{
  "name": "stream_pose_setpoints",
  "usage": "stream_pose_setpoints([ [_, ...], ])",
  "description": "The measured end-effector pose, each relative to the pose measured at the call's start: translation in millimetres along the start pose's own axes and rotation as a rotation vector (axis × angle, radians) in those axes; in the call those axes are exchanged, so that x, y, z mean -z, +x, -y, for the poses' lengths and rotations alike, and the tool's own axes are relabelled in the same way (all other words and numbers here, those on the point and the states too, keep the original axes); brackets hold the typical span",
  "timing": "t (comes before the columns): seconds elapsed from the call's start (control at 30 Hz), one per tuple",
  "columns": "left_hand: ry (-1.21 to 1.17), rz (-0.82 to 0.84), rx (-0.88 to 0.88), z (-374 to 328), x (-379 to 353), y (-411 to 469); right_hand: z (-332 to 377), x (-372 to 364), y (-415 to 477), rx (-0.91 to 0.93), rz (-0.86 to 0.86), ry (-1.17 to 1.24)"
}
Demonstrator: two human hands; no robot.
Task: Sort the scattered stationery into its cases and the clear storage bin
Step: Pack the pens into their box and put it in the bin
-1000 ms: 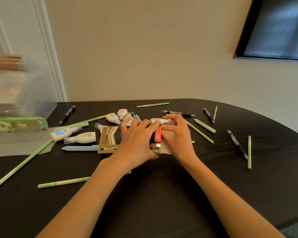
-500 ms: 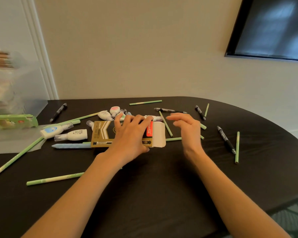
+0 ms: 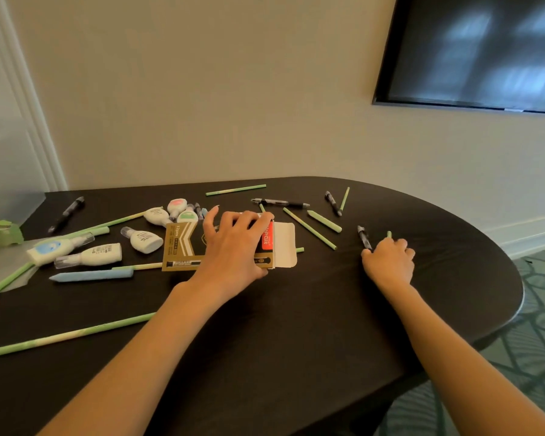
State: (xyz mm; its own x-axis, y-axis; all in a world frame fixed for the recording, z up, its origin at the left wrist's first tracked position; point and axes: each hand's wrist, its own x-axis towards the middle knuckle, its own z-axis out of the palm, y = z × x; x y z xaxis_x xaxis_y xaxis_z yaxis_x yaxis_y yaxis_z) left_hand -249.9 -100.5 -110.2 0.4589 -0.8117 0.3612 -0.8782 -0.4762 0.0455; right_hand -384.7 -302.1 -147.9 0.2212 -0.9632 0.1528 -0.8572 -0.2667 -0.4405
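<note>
Head view, left hand: my left hand (image 3: 233, 247) lies spread over the pen box (image 3: 183, 247), fingers draped across its top near the open end, pinning it flat on the table (image 3: 296, 325).
Head view, right hand: my right hand (image 3: 389, 261) is curled over a black pen (image 3: 364, 237) on the table, well to the right of the box; fingers bend round its near end, and a green pencil tip (image 3: 389, 234) pokes out just behind them.
Box: its white flap (image 3: 285, 247) hangs open toward the right, facing the pen.
Bin: the clear bin (image 3: 7, 171) stands at the far left edge.
Handling, pen: I judge it light, stiff and smooth, likely to roll; best pinched mid-barrel, then slid in end first.
Handling, box: thin card, light, easily crushed or pushed away; I hold it by flat pressure, not a squeeze.
Change, right hand: half a second ago it hovered open just beside the flap; now it has gone out right and closed on the pen.
Change, left hand: it stays on the box, which has not shifted among the correction bottles (image 3: 92, 254).
</note>
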Motion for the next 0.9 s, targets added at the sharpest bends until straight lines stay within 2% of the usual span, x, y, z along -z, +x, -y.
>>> stream_pose_setpoints([
  [0.13,0.006,-0.003,0.011,1,-2,0,12,-8,-4,0.094,0.004,0.08],
  [0.27,0.011,0.0,0.029,4,-3,0,32,-24,-3,0.04,0.047,0.375],
  [0.7,0.024,-0.011,0.059,13,-3,-2,48,-19,-15,-0.094,0.034,0.9],
  [0.8,0.036,-0.016,0.062,15,0,-1,53,-9,-26,-0.078,0.13,1.038],
  [0.9,0.067,-0.022,0.076,22,5,-3,63,0,-41,-0.02,0.356,1.236],
])
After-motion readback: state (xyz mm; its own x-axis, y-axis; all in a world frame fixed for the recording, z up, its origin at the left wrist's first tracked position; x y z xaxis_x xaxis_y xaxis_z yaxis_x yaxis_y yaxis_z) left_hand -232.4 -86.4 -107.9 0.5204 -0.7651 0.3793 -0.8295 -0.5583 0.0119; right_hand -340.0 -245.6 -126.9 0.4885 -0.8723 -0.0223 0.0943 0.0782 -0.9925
